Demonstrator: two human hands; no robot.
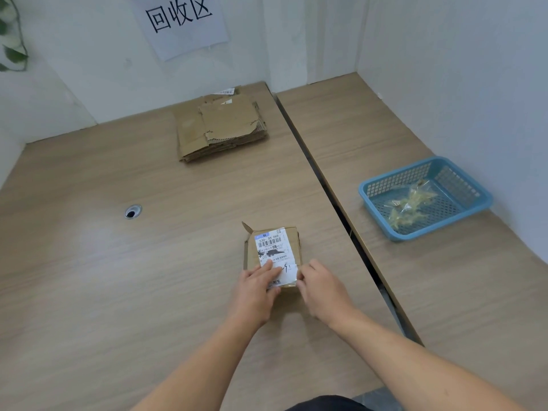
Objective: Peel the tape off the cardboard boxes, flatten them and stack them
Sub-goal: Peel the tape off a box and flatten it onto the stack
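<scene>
A small cardboard box (292,241) with a white shipping label (271,244) on top lies on the wooden table (118,277) in front of me. One flap at its far left corner sticks up. My left hand (255,295) lies flat on the near left part of the box, fingers straight over the label. My right hand (321,289) is at the box's near right edge, fingertips curled against it; whether it pinches tape there, I cannot tell. A stack of flattened cardboard (222,126) lies at the back of the table by the wall.
A blue plastic basket (427,197) holding crumpled clear tape stands on the adjoining table to the right. A dark gap (332,197) runs between the two tables. A round cable hole (132,211) sits left of centre. White walls close in the back and right.
</scene>
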